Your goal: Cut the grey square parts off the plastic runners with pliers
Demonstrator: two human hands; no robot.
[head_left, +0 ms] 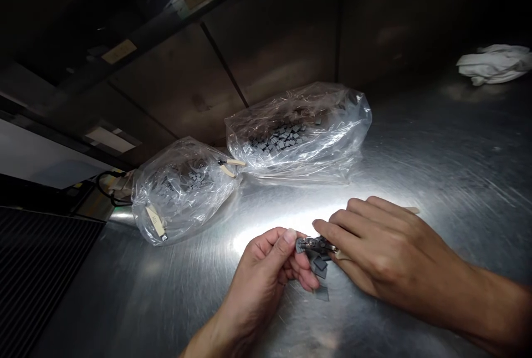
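Left hand (261, 277): fingers pinched narrow on small grey flat pieces (320, 265), seemingly steadying them against the nose of cream-handled cutting pliers (318, 245); right hand (384, 247): fingers curled round those pliers; both above a steel table (145, 291); two clear plastic bags (299, 119) of like pieces lie far left.

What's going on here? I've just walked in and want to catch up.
A person's right hand grips side cutters with cream handles, their metal head at a dark gray strip held in the left hand. Clear plastic bags of small gray squares lie on the steel table, with second cutters against one bag.
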